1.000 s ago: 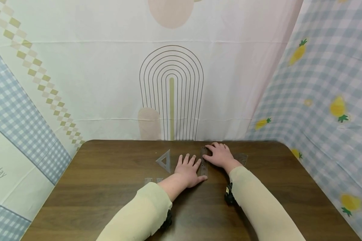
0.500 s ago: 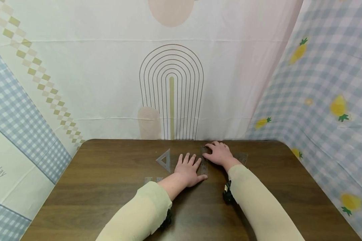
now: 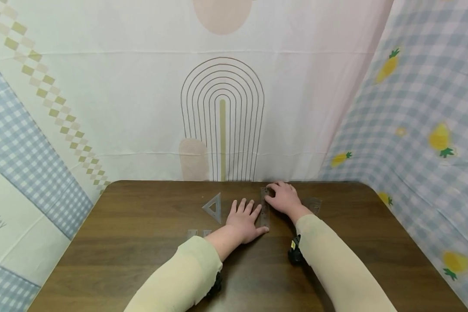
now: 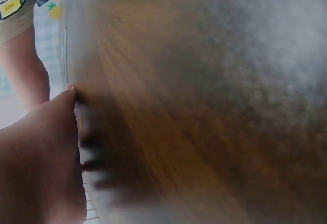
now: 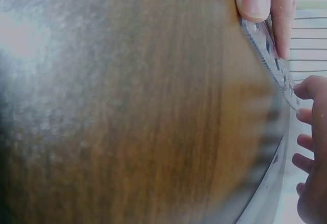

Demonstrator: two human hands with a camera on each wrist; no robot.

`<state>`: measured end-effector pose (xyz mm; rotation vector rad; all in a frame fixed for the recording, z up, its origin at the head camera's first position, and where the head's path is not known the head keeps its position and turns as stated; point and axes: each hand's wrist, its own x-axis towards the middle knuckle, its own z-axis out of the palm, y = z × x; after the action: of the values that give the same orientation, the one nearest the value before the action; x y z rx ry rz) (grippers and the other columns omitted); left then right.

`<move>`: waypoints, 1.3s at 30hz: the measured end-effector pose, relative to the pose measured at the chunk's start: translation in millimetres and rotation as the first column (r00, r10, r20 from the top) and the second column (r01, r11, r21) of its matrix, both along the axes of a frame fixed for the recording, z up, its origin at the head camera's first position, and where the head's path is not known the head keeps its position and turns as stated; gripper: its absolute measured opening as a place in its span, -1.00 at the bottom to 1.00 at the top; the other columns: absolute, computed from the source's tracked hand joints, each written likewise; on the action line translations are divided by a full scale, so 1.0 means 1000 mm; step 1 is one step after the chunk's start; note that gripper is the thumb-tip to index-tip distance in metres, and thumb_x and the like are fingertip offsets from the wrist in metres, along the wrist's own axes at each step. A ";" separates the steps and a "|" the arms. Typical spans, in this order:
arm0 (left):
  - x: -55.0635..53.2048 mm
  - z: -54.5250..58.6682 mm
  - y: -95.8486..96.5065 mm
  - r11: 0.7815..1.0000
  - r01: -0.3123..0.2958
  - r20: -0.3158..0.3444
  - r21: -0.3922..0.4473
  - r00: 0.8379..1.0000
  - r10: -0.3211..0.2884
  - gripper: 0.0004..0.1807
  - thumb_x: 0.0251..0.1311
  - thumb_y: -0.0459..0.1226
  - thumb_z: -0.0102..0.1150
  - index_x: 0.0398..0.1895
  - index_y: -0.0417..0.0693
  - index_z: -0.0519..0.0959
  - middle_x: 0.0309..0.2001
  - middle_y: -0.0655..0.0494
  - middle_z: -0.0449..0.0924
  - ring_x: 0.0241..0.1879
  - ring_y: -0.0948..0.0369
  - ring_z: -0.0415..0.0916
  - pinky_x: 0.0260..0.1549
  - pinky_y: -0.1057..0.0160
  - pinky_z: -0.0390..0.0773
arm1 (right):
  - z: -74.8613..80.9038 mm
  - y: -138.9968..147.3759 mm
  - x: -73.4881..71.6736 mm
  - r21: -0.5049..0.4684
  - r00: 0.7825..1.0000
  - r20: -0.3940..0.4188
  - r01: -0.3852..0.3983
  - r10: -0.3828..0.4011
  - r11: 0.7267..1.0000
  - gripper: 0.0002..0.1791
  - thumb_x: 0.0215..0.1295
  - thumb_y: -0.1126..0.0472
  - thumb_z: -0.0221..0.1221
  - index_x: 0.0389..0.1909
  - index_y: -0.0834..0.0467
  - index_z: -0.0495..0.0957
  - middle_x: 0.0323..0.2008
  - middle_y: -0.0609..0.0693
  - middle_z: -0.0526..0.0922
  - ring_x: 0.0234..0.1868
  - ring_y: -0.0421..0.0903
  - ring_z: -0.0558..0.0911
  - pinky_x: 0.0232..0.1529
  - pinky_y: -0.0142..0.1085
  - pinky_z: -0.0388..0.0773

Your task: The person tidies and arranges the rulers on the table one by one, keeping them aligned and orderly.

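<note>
A clear plastic ruler (image 3: 264,216) lies lengthwise away from me, between the two hands in the head view. My left hand (image 3: 243,221) rests flat with fingers spread, its thumb and index fingertip over the ruler's left side and near part. At the far end, my right hand (image 3: 284,198) pinches the ruler's right side with thumb and curled index finger. The right wrist view has the right thumb (image 5: 254,2) on the ruler's toothed-looking marked edge (image 5: 271,55). In the left wrist view the left hand (image 4: 46,157) hides most of the ruler.
A clear set square (image 3: 217,210) lies left of the left hand. Two small clear pieces with markings, one a flat strip (image 3: 193,233), show beside the left forearm. Another clear drawing piece (image 3: 315,204) is partly hidden behind the right wrist. The wooden table (image 3: 140,260) ends at a patterned cloth (image 3: 140,108).
My right hand has shifted slightly away from me along the ruler's far end, the thumb closer to the index finger. The left hand stays in place.
</note>
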<state>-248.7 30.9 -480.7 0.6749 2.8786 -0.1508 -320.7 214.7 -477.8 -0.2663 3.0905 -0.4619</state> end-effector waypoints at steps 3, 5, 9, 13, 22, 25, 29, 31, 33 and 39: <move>0.000 -0.002 0.000 1.000 -0.002 -0.003 0.001 1.000 0.002 -0.07 0.25 0.48 -0.47 0.61 0.33 -0.15 0.60 0.17 -0.20 0.57 0.04 -0.32 0.46 -0.12 -0.29 | 0.003 -0.002 0.000 -0.017 1.000 -0.021 -0.002 0.001 1.000 -0.46 0.43 -0.06 0.08 0.33 0.10 0.45 0.36 0.23 0.34 0.40 0.26 0.25 0.40 0.23 -0.02; 0.000 -0.002 0.000 1.000 -0.003 -0.008 0.000 1.000 0.003 -0.06 0.25 0.48 -0.48 0.61 0.32 -0.17 0.60 0.17 -0.21 0.57 0.04 -0.32 0.46 -0.13 -0.29 | 0.004 -0.003 0.000 -0.029 0.999 -0.038 0.002 -0.003 1.000 -0.47 0.43 -0.05 0.08 0.31 0.10 0.47 0.34 0.22 0.36 0.38 0.24 0.28 0.39 0.23 0.03; -0.002 -0.005 0.000 1.000 -0.009 -0.014 0.007 1.000 0.009 -0.05 0.24 0.49 -0.46 0.61 0.31 -0.19 0.60 0.16 -0.21 0.57 0.04 -0.32 0.46 -0.12 -0.30 | 0.005 -0.005 -0.003 -0.059 0.998 -0.054 0.021 -0.024 0.998 -0.49 0.41 -0.04 0.09 0.29 0.11 0.49 0.31 0.21 0.41 0.35 0.23 0.33 0.36 0.20 0.12; -0.004 -0.008 0.000 1.000 -0.014 -0.013 0.019 1.000 0.014 -0.04 0.24 0.49 -0.45 0.62 0.30 -0.21 0.60 0.16 -0.20 0.57 0.04 -0.32 0.46 -0.11 -0.31 | 0.004 -0.005 -0.005 -0.118 0.999 -0.041 0.029 -0.034 0.993 -0.49 0.41 0.00 0.09 0.29 0.13 0.49 0.30 0.22 0.42 0.34 0.23 0.35 0.33 0.16 0.24; -0.002 -0.009 0.000 0.999 -0.021 -0.033 0.048 0.999 0.023 -0.03 0.23 0.50 -0.43 0.62 0.29 -0.18 0.60 0.13 -0.18 0.57 0.02 -0.31 0.46 -0.12 -0.29 | 0.005 -0.005 -0.002 -0.327 0.999 0.006 0.046 -0.047 0.944 -0.51 0.42 0.07 0.14 0.30 0.15 0.46 -0.04 0.10 0.62 -0.05 0.04 0.60 0.02 -0.02 0.53; -0.002 -0.009 0.000 0.998 -0.026 -0.031 0.062 0.999 0.028 -0.02 0.22 0.50 -0.41 0.62 0.29 -0.18 0.60 0.13 -0.18 0.57 0.02 -0.31 0.46 -0.12 -0.29 | 0.001 -0.003 -0.002 -0.440 0.998 0.057 0.060 -0.039 0.896 -0.49 0.42 0.11 0.14 0.34 0.15 0.41 -0.13 0.09 0.65 -0.22 -0.03 0.64 -0.15 -0.12 0.61; 0.000 -0.009 0.000 0.997 -0.028 -0.039 0.079 0.999 0.031 -0.01 0.22 0.50 -0.38 0.62 0.28 -0.16 0.60 0.12 -0.15 0.56 0.00 -0.28 0.46 -0.13 -0.27 | -0.001 0.000 0.000 -0.581 0.992 0.128 0.070 0.006 0.811 -0.42 0.41 0.24 0.13 0.42 0.16 0.30 -0.14 0.16 0.67 -0.31 -0.06 0.68 -0.29 -0.19 0.66; 0.000 -0.009 0.000 0.996 -0.030 -0.036 0.083 0.999 0.033 -0.01 0.22 0.50 -0.38 0.62 0.28 -0.17 0.60 0.11 -0.16 0.56 0.00 -0.29 0.46 -0.13 -0.28 | -0.002 0.001 0.001 -0.622 0.989 0.149 0.075 0.024 0.780 -0.40 0.40 0.29 0.11 0.45 0.16 0.27 -0.15 0.18 0.68 -0.32 -0.05 0.69 -0.30 -0.20 0.67; 0.000 -0.009 0.001 0.996 -0.033 -0.031 0.083 0.999 0.036 -0.01 0.23 0.50 -0.38 0.62 0.28 -0.17 0.60 0.11 -0.17 0.56 0.00 -0.30 0.46 -0.13 -0.29 | -0.003 0.002 0.001 -0.653 0.985 0.165 0.078 0.041 0.754 -0.37 0.39 0.35 0.09 0.47 0.17 0.23 -0.16 0.19 0.68 -0.34 -0.06 0.69 -0.30 -0.19 0.68; 0.002 -0.008 0.001 0.995 -0.035 -0.039 0.090 0.999 0.039 -0.01 0.23 0.49 -0.36 0.62 0.26 -0.16 0.60 0.10 -0.17 0.56 -0.01 -0.29 0.45 -0.14 -0.29 | -0.005 0.004 0.002 -0.732 0.974 0.212 0.105 0.079 0.673 -0.31 0.39 0.43 0.05 0.52 0.19 0.14 -0.13 0.25 0.66 -0.39 -0.08 0.69 -0.32 -0.18 0.69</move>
<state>-247.0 31.6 -488.6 0.6407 2.9494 -0.0309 -319.0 218.5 -482.5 -0.1625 2.4993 -1.6210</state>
